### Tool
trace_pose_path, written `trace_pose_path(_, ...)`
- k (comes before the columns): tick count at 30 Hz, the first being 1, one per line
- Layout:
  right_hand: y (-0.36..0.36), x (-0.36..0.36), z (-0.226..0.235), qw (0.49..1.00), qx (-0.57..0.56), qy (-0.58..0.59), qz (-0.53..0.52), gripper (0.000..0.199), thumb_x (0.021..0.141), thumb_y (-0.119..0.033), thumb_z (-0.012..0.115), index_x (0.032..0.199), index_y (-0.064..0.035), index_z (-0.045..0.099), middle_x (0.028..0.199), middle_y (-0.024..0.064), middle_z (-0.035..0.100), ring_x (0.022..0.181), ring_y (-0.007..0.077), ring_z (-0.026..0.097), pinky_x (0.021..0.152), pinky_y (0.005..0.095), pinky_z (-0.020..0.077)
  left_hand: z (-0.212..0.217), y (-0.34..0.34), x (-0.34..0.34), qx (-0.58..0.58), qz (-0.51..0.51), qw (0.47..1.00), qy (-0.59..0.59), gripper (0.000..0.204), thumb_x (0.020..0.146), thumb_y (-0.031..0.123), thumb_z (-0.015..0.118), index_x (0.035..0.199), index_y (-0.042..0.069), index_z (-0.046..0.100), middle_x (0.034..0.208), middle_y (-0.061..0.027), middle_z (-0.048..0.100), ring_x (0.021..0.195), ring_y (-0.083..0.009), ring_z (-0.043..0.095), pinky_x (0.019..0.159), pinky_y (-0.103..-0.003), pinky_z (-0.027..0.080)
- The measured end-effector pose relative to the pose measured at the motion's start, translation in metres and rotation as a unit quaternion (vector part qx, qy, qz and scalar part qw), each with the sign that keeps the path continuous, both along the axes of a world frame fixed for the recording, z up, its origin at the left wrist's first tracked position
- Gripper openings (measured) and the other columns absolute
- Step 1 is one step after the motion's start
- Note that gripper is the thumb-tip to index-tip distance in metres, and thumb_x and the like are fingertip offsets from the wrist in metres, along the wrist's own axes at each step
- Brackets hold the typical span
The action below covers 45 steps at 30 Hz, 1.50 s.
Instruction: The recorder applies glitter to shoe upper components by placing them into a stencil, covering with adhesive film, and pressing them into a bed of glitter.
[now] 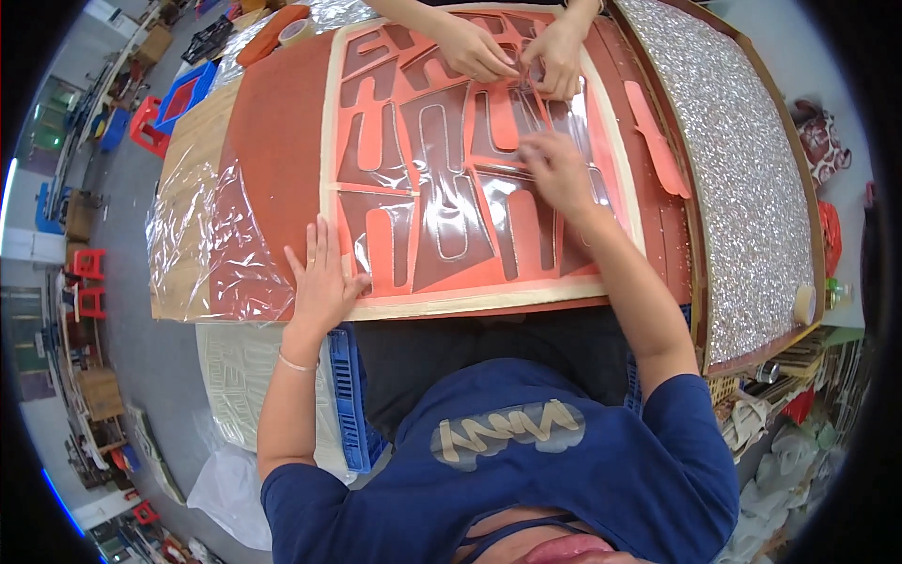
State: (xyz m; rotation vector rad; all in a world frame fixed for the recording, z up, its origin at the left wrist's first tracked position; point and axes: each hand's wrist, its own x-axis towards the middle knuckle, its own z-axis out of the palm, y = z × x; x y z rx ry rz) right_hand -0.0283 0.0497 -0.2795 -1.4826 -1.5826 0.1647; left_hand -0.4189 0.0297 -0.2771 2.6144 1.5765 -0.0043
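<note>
A coral-pink cut-out sheet [383, 254], with shiny clear film over dark panels, lies on a reddish-brown board [272, 122] and is bordered by cream tape [470, 302]. My left hand [326, 274] rests flat with fingers spread at the sheet's lower left corner, on the tape edge. Over the middle right of the sheet is my right hand [564, 177]; its fingers are smeared by motion, so any grip is unclear. Just beyond it, another person's two hands [477, 49] [556, 58] meet with pinched fingers over the sheet; what they hold is too small to make out.
Right of the sheet lies a loose coral strip [655, 141], beside a raised silver glitter panel [728, 141] with a tape roll [805, 305] at its near corner. Crumpled clear film [235, 254] covers the table's left end. A blue plastic crate [349, 399] stands below the near edge.
</note>
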Motion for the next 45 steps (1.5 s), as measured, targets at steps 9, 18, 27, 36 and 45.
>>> trace_pose_path(9, -0.008, 0.103, 0.047, 0.896, 0.010, 0.442, 0.036, 0.028, 0.093, -0.010, 0.050, 0.118, -0.0023, 0.061, 0.106, 0.0126, 0.064, 0.077, 0.0137, 0.061, 0.070, 0.0303, 0.0525, 0.001, -0.035, 0.006, -0.006, 0.048, 0.999, -0.018, 0.099, 0.084, 0.074, 0.028, 0.146, -0.002, 0.017, 0.154, -0.0215, 0.010, 0.144, -0.0354, 0.004, 0.107, -0.065, 0.000)
trace_pose_path(18, 0.013, 0.116, 0.023, 0.938, -0.296, -0.171, -0.066, 0.041, 0.094, -0.038, 0.047, 0.119, -0.0068, 0.057, 0.122, 0.0173, 0.055, 0.123, 0.0329, 0.047, 0.105, 0.0514, 0.0324, 0.010, -0.062, 0.039, 0.048, 0.025, 0.997, -0.048, 0.086, 0.087, 0.063, 0.042, 0.145, 0.001, 0.027, 0.152, -0.0215, 0.017, 0.142, -0.0400, 0.006, 0.108, -0.064, 0.001)
trace_pose_path(27, -0.138, 0.013, 0.041, 0.972, -0.063, -0.185, 0.130, 0.056, 0.074, -0.027, 0.074, 0.124, -0.0072, 0.055, 0.127, 0.0150, 0.053, 0.129, 0.0346, 0.040, 0.107, 0.0521, 0.0292, 0.025, -0.086, 0.149, 0.032, -0.223, 0.953, -0.204, 0.060, 0.078, 0.031, 0.070, 0.127, 0.001, 0.049, 0.143, -0.0189, 0.036, 0.136, -0.0399, 0.027, 0.110, -0.057, 0.017)
trace_pose_path(36, -0.161, 0.007, 0.012, 0.955, -0.039, -0.250, 0.157, 0.045, 0.074, -0.018, 0.072, 0.114, -0.0033, 0.058, 0.115, 0.0116, 0.060, 0.113, 0.0287, 0.054, 0.105, 0.0538, 0.0310, 0.015, -0.078, 0.168, 0.030, -0.285, 0.927, -0.241, 0.049, 0.070, 0.030, 0.073, 0.104, -0.002, 0.059, 0.119, -0.0144, 0.054, 0.114, -0.0330, 0.050, 0.098, -0.043, 0.041)
trace_pose_path(45, -0.121, -0.009, 0.034, 0.980, -0.060, -0.162, 0.096, 0.049, 0.081, -0.018, 0.067, 0.124, 0.0013, 0.052, 0.129, 0.0236, 0.048, 0.117, 0.0363, 0.048, 0.102, 0.0515, 0.0360, -0.006, -0.109, 0.179, 0.073, -0.240, 0.944, -0.214, 0.065, 0.074, 0.036, 0.069, 0.116, -0.012, 0.054, 0.131, -0.0295, 0.046, 0.127, -0.0417, 0.041, 0.107, -0.049, 0.031)
